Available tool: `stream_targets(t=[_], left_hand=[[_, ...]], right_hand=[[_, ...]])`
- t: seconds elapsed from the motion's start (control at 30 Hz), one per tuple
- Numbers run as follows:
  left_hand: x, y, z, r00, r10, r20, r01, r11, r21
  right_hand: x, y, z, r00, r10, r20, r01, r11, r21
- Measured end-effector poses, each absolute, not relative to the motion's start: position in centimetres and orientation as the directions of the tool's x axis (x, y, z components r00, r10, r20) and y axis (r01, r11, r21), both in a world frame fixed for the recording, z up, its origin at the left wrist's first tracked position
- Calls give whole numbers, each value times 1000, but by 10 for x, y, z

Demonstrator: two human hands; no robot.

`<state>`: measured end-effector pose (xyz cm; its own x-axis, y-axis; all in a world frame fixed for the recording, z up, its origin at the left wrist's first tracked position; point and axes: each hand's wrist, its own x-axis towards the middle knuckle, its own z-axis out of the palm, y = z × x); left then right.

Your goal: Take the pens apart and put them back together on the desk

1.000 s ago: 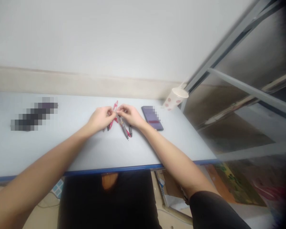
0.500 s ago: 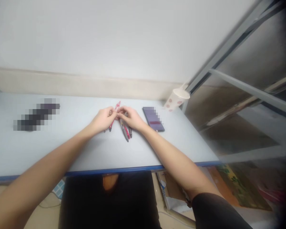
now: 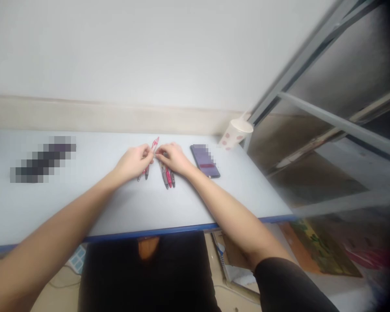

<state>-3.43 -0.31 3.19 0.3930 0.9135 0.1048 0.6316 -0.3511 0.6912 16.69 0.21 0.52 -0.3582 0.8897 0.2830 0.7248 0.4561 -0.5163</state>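
Observation:
My left hand (image 3: 134,161) is closed, its thumb and fingers pinched round a red and clear pen (image 3: 155,142) whose upper end sticks up above the fingertips. My right hand (image 3: 174,157) meets it at the fingertips, thumb and finger pinched together close to that pen; what lies between them is too small to make out. Below my right hand, a grey pen (image 3: 164,177), a red pen (image 3: 169,178) and a dark grey pen (image 3: 173,179) lie side by side, their upper ends hidden. Beneath my left hand, dark pen tips (image 3: 146,174) poke out, mostly covered.
A dark phone (image 3: 205,161) lies right of my hands on the pale desk (image 3: 123,208). Behind it, by the metal frame, a paper cup (image 3: 235,133) with a straw leans in view. A blurred dark object (image 3: 43,160) is at the left. The wall closes off the back.
The pens under my right hand now lie closer together and more parallel. My hands stay fingertip to fingertip; the whole view has shifted slightly.

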Motion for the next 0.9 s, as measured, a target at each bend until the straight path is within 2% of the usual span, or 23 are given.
stream_targets(t=[0.23, 0.4, 0.5, 0.57, 0.63, 0.77, 0.83, 0.9], left_hand=[[-31, -4, 34, 334, 924, 186, 509, -342, 790], [-30, 2, 33, 299, 946, 122, 309, -217, 926], [-31, 7, 34, 288, 951, 108, 197, -170, 966], [-33, 9, 34, 309, 945, 109, 140, -159, 977], [-34, 10, 34, 349, 931, 112, 91, -153, 984], [-35, 11, 34, 430, 888, 165, 57, -209, 976], [-37, 12, 35, 384, 896, 222, 53, -261, 964], [-40, 14, 35, 286, 897, 337, 137, -387, 912]], right_hand=[[173, 1, 7, -377, 893, 248, 820, 446, -358], [181, -7, 18, -344, 893, 291, 828, 435, -354], [182, -18, 32, -305, 878, 370, 739, 463, -490], [180, -28, 41, -337, 891, 304, 598, 452, -661], [176, -37, 46, -388, 897, 210, 484, 392, -782], [171, -40, 41, -375, 910, 180, 360, 322, -876], [173, -36, 38, -379, 910, 168, 298, 292, -909], [178, -32, 38, -415, 900, 132, 251, 253, -934]])
